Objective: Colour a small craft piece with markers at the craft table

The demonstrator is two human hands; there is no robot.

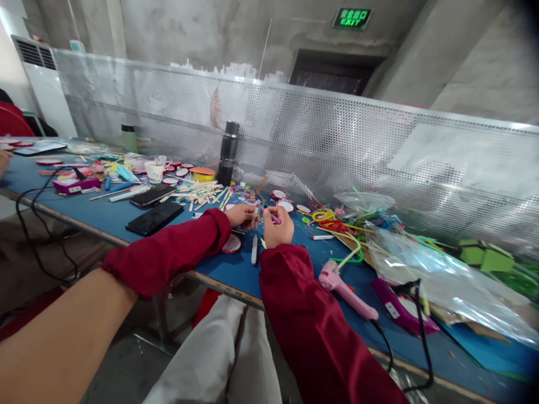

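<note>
Head view; landmark, one black bottle [228, 154], upright on a blue table [105, 217].
Left hand [243, 215]: in front of the bottle, slightly right; fingertips pinching a small piece [257, 204], perhaps pinkish, too blurred to name.
Right hand [278, 226]: just beside the left, farther right of the bottle; thumb and fingers gripping a purple pen [275, 218], which is likewise front-right of the bottle.
White pen [254, 250]: lying front-right of the bottle, near the table edge.
Wooden sticks [202, 193]: loose heap, front-left of the bottle.
Black phone [155, 217]: flat, front-left of the bottle.
Paper cup [154, 171]: left of the bottle.
Pink glue gun [347, 292]: front-right, well apart from the bottle.
</note>
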